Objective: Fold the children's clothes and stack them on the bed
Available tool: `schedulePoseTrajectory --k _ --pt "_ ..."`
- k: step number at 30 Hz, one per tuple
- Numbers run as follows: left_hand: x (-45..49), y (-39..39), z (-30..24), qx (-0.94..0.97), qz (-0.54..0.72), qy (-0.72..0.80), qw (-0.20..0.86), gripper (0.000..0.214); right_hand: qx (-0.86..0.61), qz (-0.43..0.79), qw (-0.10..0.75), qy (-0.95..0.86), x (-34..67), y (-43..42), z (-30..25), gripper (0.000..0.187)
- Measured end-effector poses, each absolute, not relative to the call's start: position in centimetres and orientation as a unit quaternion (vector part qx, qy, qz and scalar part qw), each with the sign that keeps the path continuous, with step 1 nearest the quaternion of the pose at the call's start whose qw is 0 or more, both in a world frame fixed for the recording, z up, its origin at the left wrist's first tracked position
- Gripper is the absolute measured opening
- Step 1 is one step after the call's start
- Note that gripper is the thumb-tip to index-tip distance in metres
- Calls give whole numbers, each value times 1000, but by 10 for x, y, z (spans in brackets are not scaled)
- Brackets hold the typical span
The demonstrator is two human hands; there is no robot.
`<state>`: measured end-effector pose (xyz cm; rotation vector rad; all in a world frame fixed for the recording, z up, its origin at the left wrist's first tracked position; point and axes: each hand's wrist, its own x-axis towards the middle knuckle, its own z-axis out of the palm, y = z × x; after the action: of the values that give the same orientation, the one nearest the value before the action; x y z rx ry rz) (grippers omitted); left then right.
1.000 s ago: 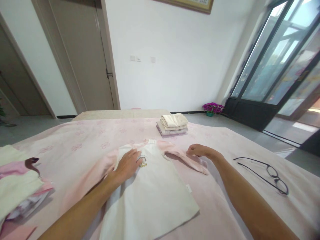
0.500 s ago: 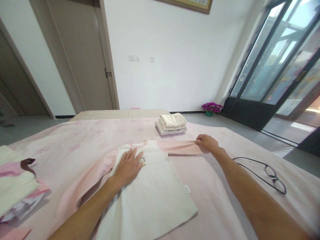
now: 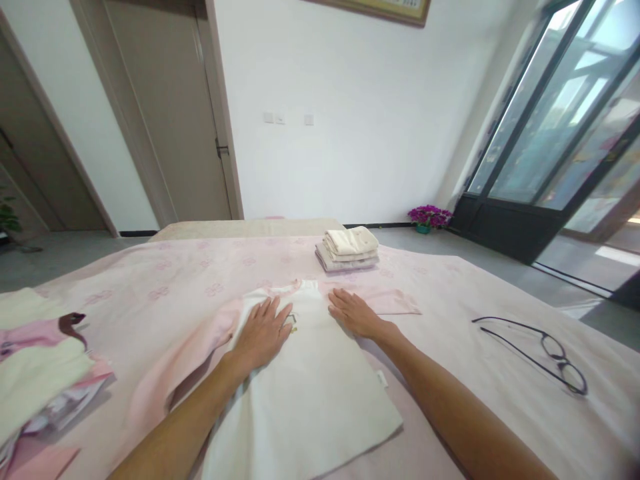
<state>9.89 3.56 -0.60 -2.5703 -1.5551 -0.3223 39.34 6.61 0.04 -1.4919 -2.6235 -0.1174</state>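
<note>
A white long-sleeved shirt (image 3: 310,393) with pink sleeves lies spread on the pink floral bedspread (image 3: 225,260), its collar pointing away from me. My left hand (image 3: 265,331) rests flat on the upper left of the chest, fingers spread, beside a small print. My right hand (image 3: 354,313) lies flat at the right shoulder, where the pink right sleeve (image 3: 395,300) joins the body. That sleeve stretches out to the right. The pink left sleeve (image 3: 185,353) slants down toward me, partly behind my left forearm.
Folded cream clothes (image 3: 350,247) are stacked beyond the collar. Black-framed eyeglasses (image 3: 555,353) lie on the right of the bedspread. A loose heap of clothes (image 3: 40,373) sits at the left edge. Purple flowers (image 3: 429,217) stand on the floor near the glass door.
My right hand has let go of the right sleeve's cuff and moved left to the shoulder, where it lies flat. My left hand stays on the chest. The view has shifted slightly.
</note>
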Motion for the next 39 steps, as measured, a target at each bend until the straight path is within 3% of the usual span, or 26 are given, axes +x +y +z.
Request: schedulePoseTrajectory --k 6,9,12,15,18,22,27,31,34,39 --pt "99 34 -4 -850 -126 -509 52 51 -684 -13 -24 -729 442 64 12 59" --pt "98 35 -3 -849 -147 -507 40 48 -751 -31 -41 -659 433 67 34 53" --pt "98 36 -1 -851 -183 -492 14 42 -719 -69 -1 -692 389 65 52 52" --pt "98 35 1 -855 -238 -460 -32 39 -635 -32 45 -771 332 55 52 54" --pt "93 29 3 -838 -306 -447 -58 37 -580 -14 74 -811 290 41 31 59" --pt "67 14 13 -823 -332 -460 -6 32 -585 -19 86 -806 275 29 -1 62" --pt "-12 -2 33 -756 -269 -589 94 34 -583 -33 87 -807 280 31 -9 61" --pt "-105 -18 30 -700 -116 -680 187 35 -585 -41 98 -804 279 32 -8 59" --pt "-172 -39 22 -695 12 -691 198 36 -582 -43 103 -806 278 31 -8 59" --pt "-235 -67 24 -704 19 -661 257 46 -585 -40 102 -804 279 29 -7 58"
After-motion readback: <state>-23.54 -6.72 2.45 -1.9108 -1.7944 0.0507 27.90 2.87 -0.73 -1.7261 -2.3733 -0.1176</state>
